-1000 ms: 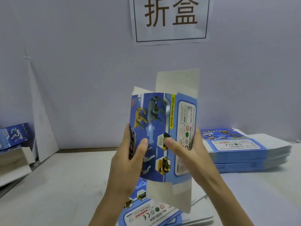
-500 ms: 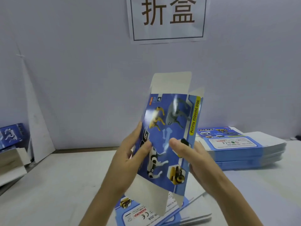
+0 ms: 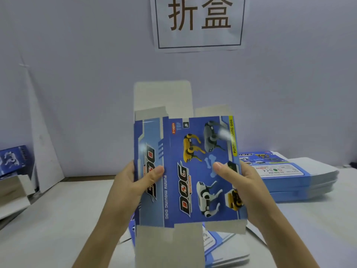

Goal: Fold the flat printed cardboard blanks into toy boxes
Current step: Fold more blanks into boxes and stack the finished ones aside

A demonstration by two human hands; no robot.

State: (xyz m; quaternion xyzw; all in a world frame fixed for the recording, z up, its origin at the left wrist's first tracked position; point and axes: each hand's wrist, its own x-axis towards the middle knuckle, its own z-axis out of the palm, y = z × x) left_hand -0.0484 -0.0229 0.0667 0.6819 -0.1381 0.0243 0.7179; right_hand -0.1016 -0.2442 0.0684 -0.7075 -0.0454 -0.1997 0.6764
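Two grips hold one printed blank (image 3: 193, 144) upright above the worktop (image 3: 58, 219): I see my left grip (image 3: 133, 182) clamped on its left edge, thumb across the side panel, and my right grip (image 3: 243, 182) clamped on its right edge, thumb on the front panel. Plain flaps stick out above and below both grips. A stack of flat blanks (image 3: 301, 176) lies just beyond the right grip, and loose flat blanks (image 3: 222, 246) lie beneath it.
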